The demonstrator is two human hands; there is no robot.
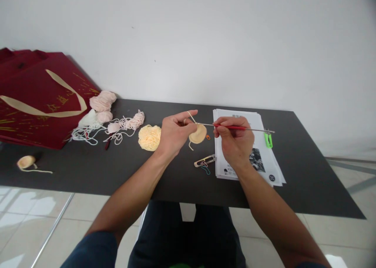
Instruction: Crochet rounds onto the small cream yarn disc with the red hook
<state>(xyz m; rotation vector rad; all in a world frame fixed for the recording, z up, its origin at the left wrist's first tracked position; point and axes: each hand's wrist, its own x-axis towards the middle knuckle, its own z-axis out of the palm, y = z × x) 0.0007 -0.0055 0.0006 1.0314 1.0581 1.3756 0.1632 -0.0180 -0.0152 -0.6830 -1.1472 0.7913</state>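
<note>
My left hand (178, 129) pinches the edge of a small round cream crochet piece (197, 134), with a strand of yarn running over the raised index finger. A short yarn tail hangs below the piece. In my right hand (236, 140) is a crochet hook (235, 127) with a red grip, its fingers closed around the handle. The hook's thin metal tip reaches left to the top edge of the crochet piece. Just left of my left wrist sits a ball of pale yellow yarn (149, 137).
Printed sheets (243, 174) lie under my right hand, with a green clip (268, 139) at their right edge. Thread snips (205, 161) and an orange stitch marker (208, 137) lie nearby. Pink yarn (102, 100), a dark red bag (35, 99) and another cream piece (26, 162) are leftward.
</note>
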